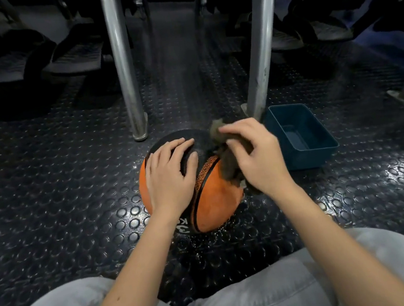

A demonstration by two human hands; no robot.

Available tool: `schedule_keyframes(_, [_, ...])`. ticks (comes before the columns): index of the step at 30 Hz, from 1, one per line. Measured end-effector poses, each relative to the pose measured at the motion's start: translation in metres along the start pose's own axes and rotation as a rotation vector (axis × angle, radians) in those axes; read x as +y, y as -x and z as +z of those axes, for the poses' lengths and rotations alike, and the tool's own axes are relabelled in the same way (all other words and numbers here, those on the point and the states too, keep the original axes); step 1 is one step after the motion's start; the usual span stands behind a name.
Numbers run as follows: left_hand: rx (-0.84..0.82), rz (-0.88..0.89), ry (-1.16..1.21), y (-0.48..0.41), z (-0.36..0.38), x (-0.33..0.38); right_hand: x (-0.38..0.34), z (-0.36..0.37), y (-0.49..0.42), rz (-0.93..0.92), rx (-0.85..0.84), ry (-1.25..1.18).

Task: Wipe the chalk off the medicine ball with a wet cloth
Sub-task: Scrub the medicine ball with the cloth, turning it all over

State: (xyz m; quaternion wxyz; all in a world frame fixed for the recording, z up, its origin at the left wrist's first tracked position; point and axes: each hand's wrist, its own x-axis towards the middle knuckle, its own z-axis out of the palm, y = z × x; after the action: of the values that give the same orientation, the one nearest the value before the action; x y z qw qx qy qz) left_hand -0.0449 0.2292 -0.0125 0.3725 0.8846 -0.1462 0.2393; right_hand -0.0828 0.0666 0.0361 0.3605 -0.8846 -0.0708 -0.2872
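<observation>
An orange and black medicine ball (214,201) sits on the studded rubber floor in front of my knees. Pale chalk dust shows on its black top panel. My left hand (170,174) lies flat on the ball's upper left side, fingers spread and straight. My right hand (256,156) grips a brownish-grey cloth (228,162) and holds it against the ball's upper right side. Part of the cloth sticks out above my fingers and hangs below my palm.
A dark blue plastic tub (302,139) stands just right of the ball. Two metal posts (126,68) (259,45) rise from the floor right behind it. Machine pedals and frames fill the dark background. My knees in grey trousers (262,289) frame the bottom.
</observation>
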Motion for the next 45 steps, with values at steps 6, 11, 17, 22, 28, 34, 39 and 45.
schedule_keyframes(6, [-0.033,-0.034,-0.001,-0.004,-0.001,0.003,0.042,0.007,0.012,0.356,-0.197,0.359])
schedule_keyframes(11, [-0.006,-0.045,0.007,-0.001,-0.003,-0.001,0.006,-0.001,-0.001,0.127,0.054,0.105])
schedule_keyframes(17, [-0.046,-0.048,0.013,-0.004,-0.005,0.0,0.03,0.019,0.017,0.181,-0.12,0.26])
schedule_keyframes(22, [-0.091,-0.044,-0.021,-0.002,-0.008,-0.001,0.023,0.005,0.006,0.231,-0.008,0.202])
schedule_keyframes(28, [-0.142,-0.06,-0.028,-0.006,-0.01,0.004,0.017,0.018,0.021,0.106,-0.118,0.099])
schedule_keyframes(34, [-0.406,-0.097,0.003,-0.015,-0.02,0.005,0.01,0.002,0.011,0.218,-0.042,0.193])
schedule_keyframes(39, [-0.526,-0.156,0.107,-0.023,-0.03,0.002,0.0,0.022,0.031,0.047,-0.11,0.094])
schedule_keyframes(45, [-0.509,-0.185,0.075,-0.021,-0.033,0.003,0.026,0.01,0.01,0.436,-0.011,0.114])
